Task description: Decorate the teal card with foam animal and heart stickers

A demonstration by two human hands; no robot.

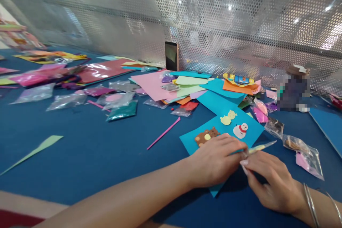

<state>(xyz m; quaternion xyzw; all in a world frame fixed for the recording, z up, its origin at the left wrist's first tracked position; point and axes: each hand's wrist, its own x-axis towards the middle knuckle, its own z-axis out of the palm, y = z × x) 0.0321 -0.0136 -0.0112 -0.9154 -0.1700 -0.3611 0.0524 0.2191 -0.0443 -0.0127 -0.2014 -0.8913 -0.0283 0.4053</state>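
Over the lower part of a blue paper sheet (192,140), my left hand (220,158) and my right hand (272,180) meet at the fingertips. Both are closed on the near end of a narrow, partly clear piece with pale yellow in it (260,148). It looks like a small plastic bag seen edge-on, pointing right. Flat on the sheet are a brown bear figure (207,136), a pale yellow animal figure (228,117) and a white snowman (240,130) with a red scarf. My left hand covers part of the sheet beside the bear.
Coloured papers (149,82) lie in a pile farther back, with a phone (171,56) upright against the perforated metal screen (213,17). Several clay bags (121,110) are strewn left and right. A pink strip (163,133) and a green paper piece (40,148) rest on the blue tabletop (101,156).
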